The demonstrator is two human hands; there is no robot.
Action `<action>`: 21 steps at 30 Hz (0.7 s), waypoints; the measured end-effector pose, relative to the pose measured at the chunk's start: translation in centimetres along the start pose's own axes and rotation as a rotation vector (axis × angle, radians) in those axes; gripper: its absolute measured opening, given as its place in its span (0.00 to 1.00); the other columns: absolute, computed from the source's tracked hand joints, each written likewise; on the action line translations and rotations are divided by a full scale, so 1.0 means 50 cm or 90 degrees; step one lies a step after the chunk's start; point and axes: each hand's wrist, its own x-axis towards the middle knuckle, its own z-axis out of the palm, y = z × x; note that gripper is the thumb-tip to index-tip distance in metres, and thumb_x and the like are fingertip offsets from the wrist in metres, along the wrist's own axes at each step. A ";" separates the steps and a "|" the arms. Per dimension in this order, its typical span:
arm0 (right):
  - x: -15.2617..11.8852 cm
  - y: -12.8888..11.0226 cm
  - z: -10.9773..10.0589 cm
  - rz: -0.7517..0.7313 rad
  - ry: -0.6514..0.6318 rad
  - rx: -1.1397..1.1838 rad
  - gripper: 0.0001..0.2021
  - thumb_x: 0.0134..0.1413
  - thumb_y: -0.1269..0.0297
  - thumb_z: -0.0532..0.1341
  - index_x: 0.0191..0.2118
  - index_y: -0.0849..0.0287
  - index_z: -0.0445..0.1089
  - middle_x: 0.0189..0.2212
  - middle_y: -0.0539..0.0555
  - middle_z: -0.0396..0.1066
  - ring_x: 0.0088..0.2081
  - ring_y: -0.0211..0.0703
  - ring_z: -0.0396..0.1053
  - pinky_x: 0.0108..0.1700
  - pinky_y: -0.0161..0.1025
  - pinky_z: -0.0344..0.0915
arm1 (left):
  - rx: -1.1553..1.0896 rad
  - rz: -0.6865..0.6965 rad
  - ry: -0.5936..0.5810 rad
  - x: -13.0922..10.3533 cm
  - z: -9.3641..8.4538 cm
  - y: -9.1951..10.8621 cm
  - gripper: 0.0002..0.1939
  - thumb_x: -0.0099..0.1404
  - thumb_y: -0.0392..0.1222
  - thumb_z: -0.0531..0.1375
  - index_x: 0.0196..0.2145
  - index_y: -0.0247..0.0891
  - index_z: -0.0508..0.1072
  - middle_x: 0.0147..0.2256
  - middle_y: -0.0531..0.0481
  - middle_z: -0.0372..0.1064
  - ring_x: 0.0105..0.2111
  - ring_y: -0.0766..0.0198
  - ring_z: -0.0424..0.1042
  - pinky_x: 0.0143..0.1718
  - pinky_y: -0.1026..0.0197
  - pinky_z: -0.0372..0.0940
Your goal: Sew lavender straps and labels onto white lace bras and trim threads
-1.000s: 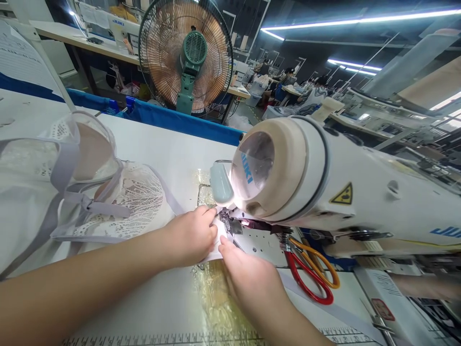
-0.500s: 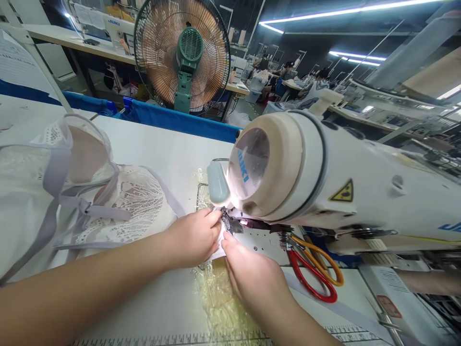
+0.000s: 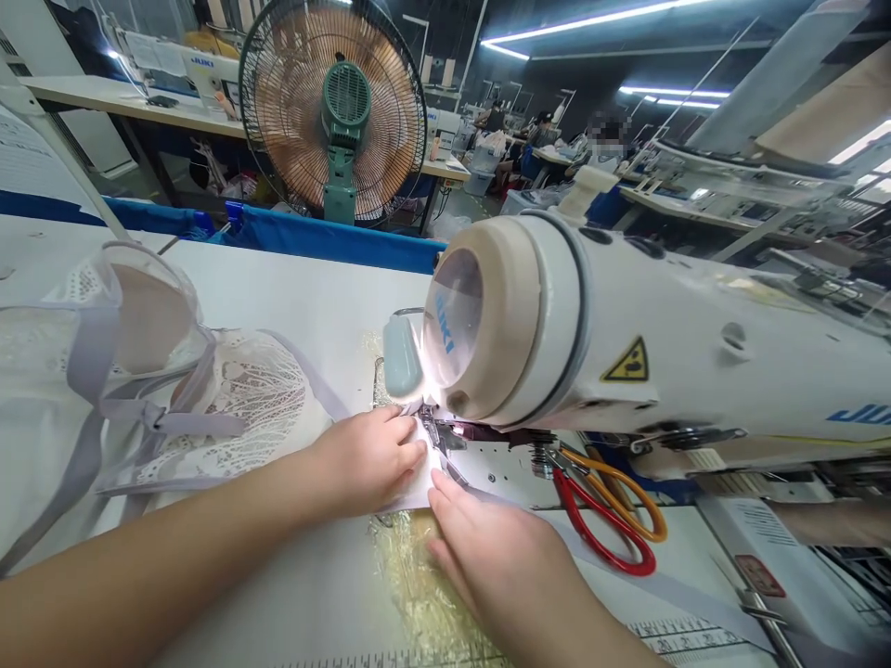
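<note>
My left hand (image 3: 366, 462) is closed with its fingers curled on a pale lilac fabric piece (image 3: 418, 484), just left of the presser foot (image 3: 430, 425) of a sewing machine (image 3: 501, 311). At the near right edge of the same fabric, my right hand (image 3: 497, 547) pinches it between thumb and fingers; the thumb is partly hidden. A lilac strip (image 3: 675, 589) emerges on the far side of my right hand and runs right across the table. Left of my hands lies a white lace bra (image 3: 254, 394) with lilac straps, its cups facing up.
Scissors with red and orange handles (image 3: 613, 547) lie under the machine arm. Yellowed clear tape (image 3: 418, 594) covers the table in front, above a printed ruler (image 3: 390, 661). A large fan (image 3: 346, 102) stands behind a blue cloth trough (image 3: 334, 241). Other people sit far back.
My right hand has drawn slightly back from the presser foot, and my left fingertips have slid left of it. More fabric shows between the hands. The camera view has shifted slightly.
</note>
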 end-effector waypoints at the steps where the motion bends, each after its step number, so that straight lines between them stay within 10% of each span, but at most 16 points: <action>1: -0.001 0.000 -0.002 -0.007 0.005 0.002 0.14 0.48 0.67 0.60 0.43 0.61 0.74 0.44 0.54 0.74 0.23 0.40 0.71 0.19 0.35 0.61 | 0.008 0.007 0.010 0.000 0.000 0.000 0.11 0.64 0.37 0.50 0.34 0.34 0.72 0.30 0.44 0.67 0.28 0.59 0.62 0.28 0.59 0.60; 21: -0.005 0.010 -0.013 -0.051 -0.102 0.088 0.17 0.53 0.66 0.57 0.49 0.64 0.71 0.49 0.56 0.70 0.30 0.42 0.73 0.23 0.34 0.64 | 0.057 -0.001 -0.045 0.005 -0.012 0.002 0.08 0.62 0.35 0.51 0.30 0.35 0.69 0.29 0.44 0.65 0.29 0.60 0.64 0.26 0.61 0.59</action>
